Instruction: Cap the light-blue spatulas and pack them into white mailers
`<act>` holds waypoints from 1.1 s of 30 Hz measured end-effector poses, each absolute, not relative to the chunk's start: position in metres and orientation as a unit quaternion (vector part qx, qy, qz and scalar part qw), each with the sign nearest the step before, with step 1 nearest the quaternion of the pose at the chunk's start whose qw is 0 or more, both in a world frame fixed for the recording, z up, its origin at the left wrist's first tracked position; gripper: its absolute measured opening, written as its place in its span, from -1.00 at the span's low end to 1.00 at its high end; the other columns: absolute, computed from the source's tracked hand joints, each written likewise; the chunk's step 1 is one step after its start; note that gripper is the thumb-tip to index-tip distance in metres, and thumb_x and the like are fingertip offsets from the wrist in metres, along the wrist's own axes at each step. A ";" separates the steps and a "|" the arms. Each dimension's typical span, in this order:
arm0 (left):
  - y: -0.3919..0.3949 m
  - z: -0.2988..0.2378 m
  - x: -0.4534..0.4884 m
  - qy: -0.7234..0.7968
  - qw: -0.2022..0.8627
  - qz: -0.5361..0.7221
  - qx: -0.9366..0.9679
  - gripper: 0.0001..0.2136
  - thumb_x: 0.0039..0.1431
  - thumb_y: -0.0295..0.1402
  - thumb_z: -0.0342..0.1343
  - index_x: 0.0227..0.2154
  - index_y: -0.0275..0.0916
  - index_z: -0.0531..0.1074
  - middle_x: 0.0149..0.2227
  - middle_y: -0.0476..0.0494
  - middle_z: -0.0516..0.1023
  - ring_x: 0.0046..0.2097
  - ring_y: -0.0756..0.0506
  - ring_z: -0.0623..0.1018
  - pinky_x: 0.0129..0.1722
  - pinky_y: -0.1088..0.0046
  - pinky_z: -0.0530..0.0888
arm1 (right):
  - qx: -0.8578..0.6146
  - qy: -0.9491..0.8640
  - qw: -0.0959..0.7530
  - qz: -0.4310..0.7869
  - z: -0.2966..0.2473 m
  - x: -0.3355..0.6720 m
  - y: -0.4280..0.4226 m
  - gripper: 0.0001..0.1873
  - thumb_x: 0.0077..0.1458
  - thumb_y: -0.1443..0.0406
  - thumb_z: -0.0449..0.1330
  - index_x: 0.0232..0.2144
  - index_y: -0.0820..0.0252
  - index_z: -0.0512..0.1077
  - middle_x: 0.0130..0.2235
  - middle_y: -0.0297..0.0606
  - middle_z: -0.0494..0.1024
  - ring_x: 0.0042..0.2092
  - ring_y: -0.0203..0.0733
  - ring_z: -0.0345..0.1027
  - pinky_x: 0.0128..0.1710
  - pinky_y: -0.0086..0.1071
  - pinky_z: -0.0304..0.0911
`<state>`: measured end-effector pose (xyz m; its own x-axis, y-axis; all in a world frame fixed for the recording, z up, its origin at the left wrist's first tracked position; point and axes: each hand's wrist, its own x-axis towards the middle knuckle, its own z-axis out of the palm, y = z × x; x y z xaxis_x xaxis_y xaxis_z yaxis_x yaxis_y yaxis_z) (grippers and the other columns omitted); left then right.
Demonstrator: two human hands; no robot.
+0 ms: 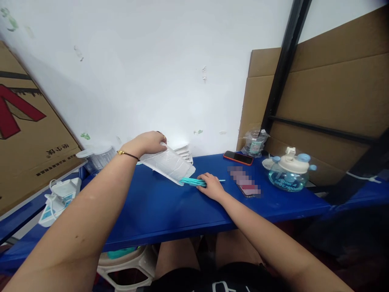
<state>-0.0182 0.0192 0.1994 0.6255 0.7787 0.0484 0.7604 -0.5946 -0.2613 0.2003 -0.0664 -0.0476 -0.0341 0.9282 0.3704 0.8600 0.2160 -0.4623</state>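
Left hand (154,142) pinched the upper edge of a flat, whitish, translucent plastic pouch (170,164), tilted above the blue tabletop (142,215) in front of a stack of white packets (184,151). Right hand (211,186), low at the tabletop, had its fingers closed over a bundle of slim turquoise sticks (191,182), left ends at the pouch's lower right corner; whether any sat inside, I could not tell. Right of that hand lay a red-edged black phone (238,157), near a rounded clear-blue bottle with a cream lid (288,176).
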 end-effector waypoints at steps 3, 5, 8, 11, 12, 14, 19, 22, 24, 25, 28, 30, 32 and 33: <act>0.025 0.209 -0.035 -0.458 0.147 0.025 -0.876 -0.56 -0.02 -0.15 -0.07 -0.09 -0.17 0.44 -0.07 -0.16 0.50 -0.13 -0.18 0.47 -0.22 0.42 0.36 | -0.625 -0.721 0.295 0.046 -0.048 0.200 -0.066 -0.73 0.07 0.15 0.15 -0.15 0.00 0.39 -0.18 -0.25 0.39 -0.09 -0.11 0.24 -0.14 -0.26 0.08; 0.029 0.214 -0.047 -0.467 0.154 0.021 -0.871 -0.55 -0.02 -0.13 -0.09 -0.09 -0.16 0.45 -0.07 -0.15 0.50 -0.13 -0.19 0.46 -0.19 0.40 0.34 | -0.626 -0.723 0.289 0.041 -0.050 0.200 -0.065 -0.75 0.07 0.14 0.14 -0.18 0.00 0.40 -0.18 -0.26 0.40 -0.09 -0.11 0.24 -0.15 -0.26 0.07; 0.034 0.219 -0.060 -0.475 0.156 0.024 -0.866 -0.55 -0.03 -0.11 -0.10 -0.13 -0.15 0.47 -0.08 -0.14 0.50 -0.12 -0.20 0.45 -0.14 0.37 0.32 | -0.629 -0.722 0.287 0.036 -0.052 0.200 -0.064 -0.75 0.07 0.14 0.14 -0.18 0.01 0.40 -0.17 -0.25 0.40 -0.07 -0.12 0.23 -0.14 -0.27 0.07; 0.034 0.218 -0.065 -0.484 0.152 0.017 -0.862 -0.56 -0.03 -0.11 -0.09 -0.15 -0.16 0.48 -0.10 -0.15 0.50 -0.13 -0.21 0.45 -0.13 0.36 0.31 | -0.629 -0.720 0.290 0.041 -0.054 0.200 -0.063 -0.71 0.02 0.14 0.17 -0.16 0.03 0.40 -0.15 -0.24 0.40 -0.06 -0.10 0.22 -0.11 -0.24 0.07; 0.033 0.218 -0.065 -0.486 0.151 0.014 -0.861 -0.57 -0.03 -0.12 -0.09 -0.16 -0.17 0.48 -0.11 -0.15 0.51 -0.13 -0.21 0.45 -0.13 0.36 0.31 | -0.630 -0.719 0.290 0.044 -0.054 0.200 -0.064 -0.69 0.01 0.14 0.18 -0.16 0.03 0.39 -0.15 -0.24 0.40 -0.05 -0.08 0.22 -0.10 -0.23 0.07; 0.034 0.216 -0.065 -0.488 0.151 0.004 -0.860 -0.58 -0.03 -0.13 -0.08 -0.18 -0.18 0.48 -0.11 -0.16 0.50 -0.13 -0.21 0.45 -0.13 0.35 0.31 | -0.631 -0.717 0.291 0.051 -0.051 0.199 -0.066 -0.67 -0.01 0.14 0.19 -0.15 0.05 0.40 -0.14 -0.22 0.40 -0.05 -0.06 0.22 -0.07 -0.21 0.06; 0.038 0.203 -0.063 -0.487 0.107 -0.049 -0.865 -0.57 -0.03 -0.08 -0.06 -0.17 -0.19 0.46 -0.11 -0.17 0.50 -0.12 -0.20 0.45 -0.16 0.38 0.35 | -0.595 -0.708 0.377 0.053 -0.032 0.193 -0.071 -0.68 0.02 0.15 0.16 -0.15 0.09 0.40 -0.09 -0.19 0.43 0.03 -0.04 0.20 0.04 -0.16 0.00; 0.039 0.185 -0.059 -0.474 0.028 -0.089 -0.876 -0.56 -0.02 -0.06 -0.07 -0.17 -0.23 0.45 -0.12 -0.16 0.50 -0.12 -0.18 0.46 -0.15 0.39 0.37 | -0.564 -0.658 0.467 0.175 -0.020 0.187 -0.068 -0.69 0.05 0.09 0.11 -0.22 0.15 0.40 -0.20 -0.21 0.50 -0.12 -0.11 0.33 -0.09 -0.23 0.16; 0.039 0.171 -0.057 -0.468 -0.031 -0.113 -0.876 -0.56 -0.02 -0.05 -0.06 -0.19 -0.24 0.45 -0.14 -0.15 0.51 -0.13 -0.17 0.47 -0.15 0.39 0.38 | -0.528 -0.617 0.494 0.311 -0.018 0.183 -0.063 -0.64 0.02 0.04 0.13 -0.31 0.21 0.40 -0.33 -0.22 0.53 -0.30 -0.18 0.39 -0.24 -0.30 0.23; 0.039 0.163 -0.057 -0.466 -0.056 -0.122 -0.874 -0.56 -0.02 -0.05 -0.05 -0.20 -0.25 0.45 -0.15 -0.14 0.52 -0.13 -0.17 0.47 -0.15 0.39 0.39 | -0.509 -0.596 0.500 0.368 -0.018 0.183 -0.061 -0.62 -0.01 0.02 0.16 -0.36 0.23 0.40 -0.38 -0.23 0.53 -0.38 -0.22 0.38 -0.31 -0.34 0.24; 0.043 0.140 -0.063 -0.464 -0.128 -0.136 -0.866 -0.56 -0.04 -0.02 -0.04 -0.25 -0.25 0.45 -0.21 -0.13 0.54 -0.17 -0.17 0.49 -0.16 0.39 0.39 | -0.481 -0.555 0.499 0.460 -0.020 0.188 -0.058 -0.59 -0.09 0.00 0.23 -0.46 0.28 0.40 -0.49 -0.25 0.51 -0.53 -0.33 0.29 -0.45 -0.42 0.18; 0.047 0.126 -0.072 -0.464 -0.180 -0.141 -0.856 -0.55 -0.04 0.01 -0.04 -0.27 -0.27 0.45 -0.23 -0.12 0.54 -0.20 -0.15 0.50 -0.18 0.39 0.41 | -0.476 -0.561 0.471 0.487 -0.017 0.196 -0.059 -0.57 -0.07 -0.01 0.21 -0.45 0.29 0.43 -0.53 -0.28 0.49 -0.57 -0.37 0.23 -0.50 -0.44 0.13; 0.054 0.113 -0.086 -0.487 -0.209 -0.158 -0.833 -0.53 -0.08 0.03 -0.02 -0.28 -0.27 0.45 -0.21 -0.13 0.54 -0.20 -0.15 0.50 -0.21 0.40 0.42 | -0.476 -0.590 0.429 0.492 -0.010 0.209 -0.063 -0.57 -0.01 -0.02 0.15 -0.45 0.28 0.45 -0.58 -0.33 0.44 -0.58 -0.38 0.18 -0.51 -0.45 0.10; 0.058 0.107 -0.094 -0.505 -0.217 -0.162 -0.819 -0.52 -0.10 0.03 0.00 -0.28 -0.27 0.45 -0.21 -0.13 0.54 -0.20 -0.16 0.50 -0.23 0.40 0.43 | -0.484 -0.609 0.409 0.477 -0.005 0.215 -0.066 -0.57 0.02 -0.02 0.12 -0.45 0.27 0.46 -0.59 -0.36 0.40 -0.57 -0.37 0.17 -0.50 -0.45 0.10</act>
<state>-0.0942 0.0579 0.1066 0.4374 0.8981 0.0457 0.7575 -0.3954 0.5194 0.2154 -0.0659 -0.0052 -0.1965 0.9798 0.0370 0.2000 0.0770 -0.9768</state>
